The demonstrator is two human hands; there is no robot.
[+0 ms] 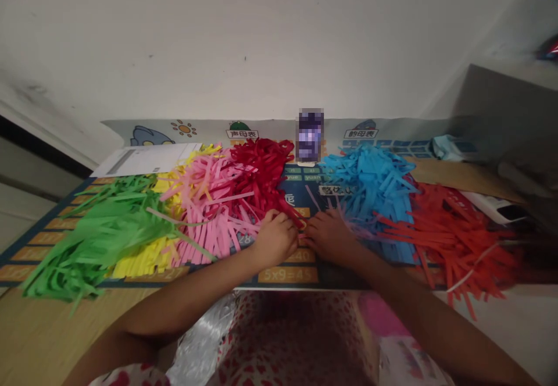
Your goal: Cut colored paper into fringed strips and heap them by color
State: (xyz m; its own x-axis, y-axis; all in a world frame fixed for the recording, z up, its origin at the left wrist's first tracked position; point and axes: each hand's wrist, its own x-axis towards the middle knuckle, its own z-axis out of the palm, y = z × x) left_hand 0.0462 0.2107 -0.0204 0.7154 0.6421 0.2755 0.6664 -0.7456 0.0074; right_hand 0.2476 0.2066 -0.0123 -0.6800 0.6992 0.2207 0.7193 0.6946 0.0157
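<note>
My left hand (276, 238) and my right hand (333, 238) are close together over the middle of the table mat, fingers curled and pinching. A thin pinkish paper strip (302, 236) shows in the small gap between them; the fingers hide most of it. Just beyond my left hand lies a bunch of dark red paper fringe (264, 171), its lower strips reaching toward the fingers. Pink fringe (203, 200) spreads left of that hand. Faint purple strips (360, 230) stick out beside my right hand, near the blue fringe (370, 174).
Green fringe (100, 229) and yellow fringe (146, 255) lie at the left, red fringe (457, 235) at the right. A phone (310, 136) stands upright against the wall. White paper (148, 159) lies at the back left. The printed mat (288, 274) ends near my body.
</note>
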